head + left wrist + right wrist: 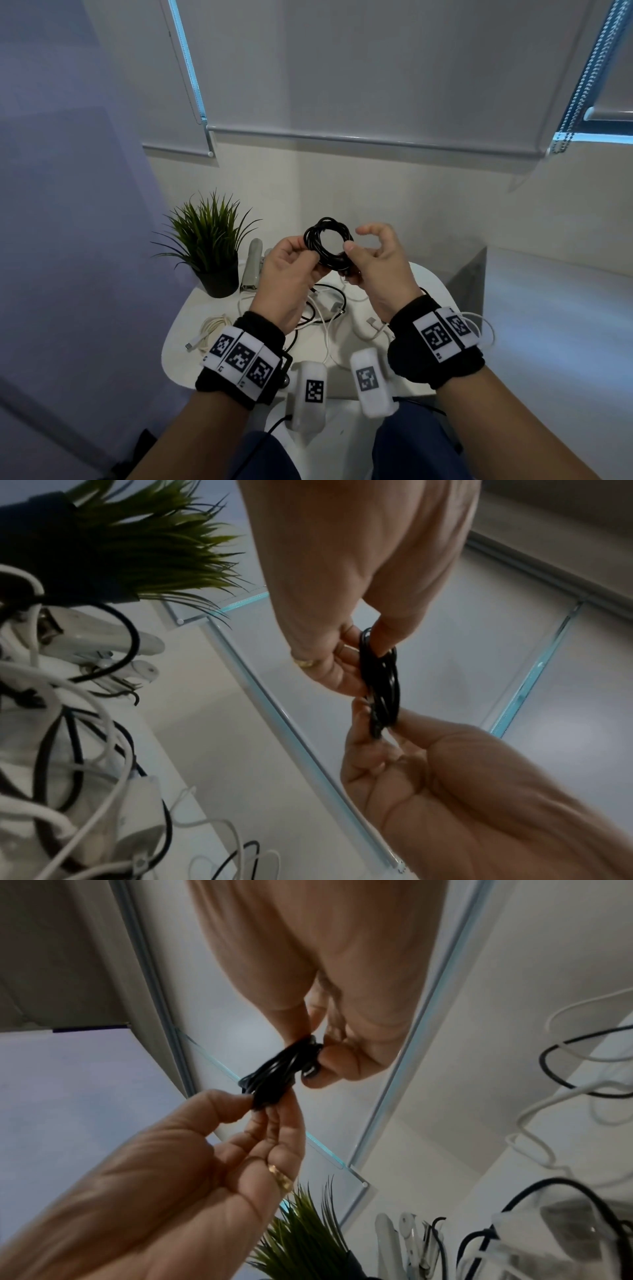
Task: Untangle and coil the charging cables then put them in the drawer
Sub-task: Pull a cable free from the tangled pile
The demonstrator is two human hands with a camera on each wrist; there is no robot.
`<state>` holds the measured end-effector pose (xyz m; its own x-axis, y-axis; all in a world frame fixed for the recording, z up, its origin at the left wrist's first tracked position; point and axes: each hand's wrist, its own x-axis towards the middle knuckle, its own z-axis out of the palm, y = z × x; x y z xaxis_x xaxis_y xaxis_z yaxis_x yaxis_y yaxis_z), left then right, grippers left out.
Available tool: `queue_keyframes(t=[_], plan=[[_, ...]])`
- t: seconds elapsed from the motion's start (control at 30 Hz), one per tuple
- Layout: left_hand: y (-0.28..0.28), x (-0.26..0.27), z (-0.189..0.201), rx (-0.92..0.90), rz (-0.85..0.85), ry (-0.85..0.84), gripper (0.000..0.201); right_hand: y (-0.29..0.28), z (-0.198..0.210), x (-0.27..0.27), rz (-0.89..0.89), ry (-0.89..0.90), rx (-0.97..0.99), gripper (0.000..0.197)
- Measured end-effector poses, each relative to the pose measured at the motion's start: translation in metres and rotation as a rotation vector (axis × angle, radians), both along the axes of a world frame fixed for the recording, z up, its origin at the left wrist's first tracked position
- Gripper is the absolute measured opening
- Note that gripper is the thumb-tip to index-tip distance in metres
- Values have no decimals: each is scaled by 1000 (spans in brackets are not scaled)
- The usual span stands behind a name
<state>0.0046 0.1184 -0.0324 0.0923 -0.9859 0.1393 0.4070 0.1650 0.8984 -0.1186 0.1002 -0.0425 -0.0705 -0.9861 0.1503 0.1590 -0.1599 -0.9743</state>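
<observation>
A coiled black cable (327, 240) is held up above the small white table (430, 284), between both hands. My left hand (310, 255) pinches the coil's left side between thumb and fingers; the left wrist view shows this grip (363, 642) on the bundle (383, 685). On the coil's lower right side, my right hand (349, 263) pinches with the thumb, the index finger curled free above. Seen from the right wrist, the right hand (315, 1053) grips the black loops (270, 1074) by a cable end. No drawer is in view.
Tangled white and black cables (322, 308) and a white charger brick (334, 301) lie on the table under my hands. A coiled white cable (212, 329) sits at its left edge. A potted plant (209, 240) and white gadgets (253, 267) stand at the back left.
</observation>
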Motion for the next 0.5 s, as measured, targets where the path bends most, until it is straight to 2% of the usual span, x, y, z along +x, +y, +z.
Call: queue_keyframes(t=[0.23, 0.3, 0.37, 0.5], plan=[[-4, 3, -3, 35, 73, -25, 18, 6, 1, -3, 185, 184, -64, 15], [-3, 4, -5, 42, 73, -37, 18, 2, -2, -4, 165, 271, -82, 20], [-3, 5, -6, 50, 54, -32, 15, -1, -2, -3, 138, 348, -99, 17], [-3, 8, -9, 66, 56, -40, 20, -2, -5, -1, 135, 389, -107, 15]])
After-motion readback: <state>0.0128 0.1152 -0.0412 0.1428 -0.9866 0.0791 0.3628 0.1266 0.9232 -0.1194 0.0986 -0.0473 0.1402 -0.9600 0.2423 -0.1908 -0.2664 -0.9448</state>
